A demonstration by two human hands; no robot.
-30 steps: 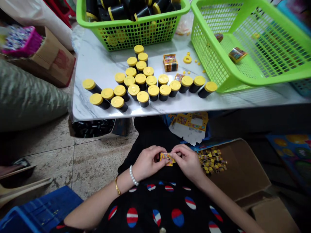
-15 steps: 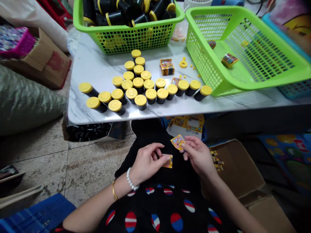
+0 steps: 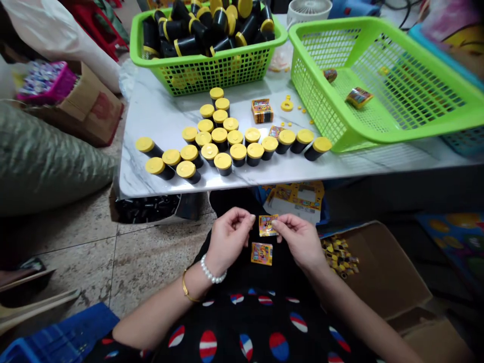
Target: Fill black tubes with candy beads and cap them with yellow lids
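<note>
My right hand (image 3: 300, 239) pinches a small printed yellow-and-red card (image 3: 268, 225) by its right edge between finger and thumb. My left hand (image 3: 230, 234) hangs just left of that card, fingers curled, with a narrow gap between them and it. A second matching card (image 3: 261, 253) lies flat on my black dotted lap below both hands. A pearl bracelet (image 3: 210, 269) and a gold bangle (image 3: 188, 288) circle my left wrist.
Ahead stands a white marble table (image 3: 159, 116) with several yellow-capped black tubes (image 3: 223, 136), a small printed box (image 3: 262, 111) and green baskets (image 3: 212, 75). A cardboard box (image 3: 385, 272) at my right holds loose yellow-and-black pieces (image 3: 340, 257).
The two cards have separated further, one now lying on my lap. Both hands have risen towards the table, and my right hand has brought its card up near my left hand.
</note>
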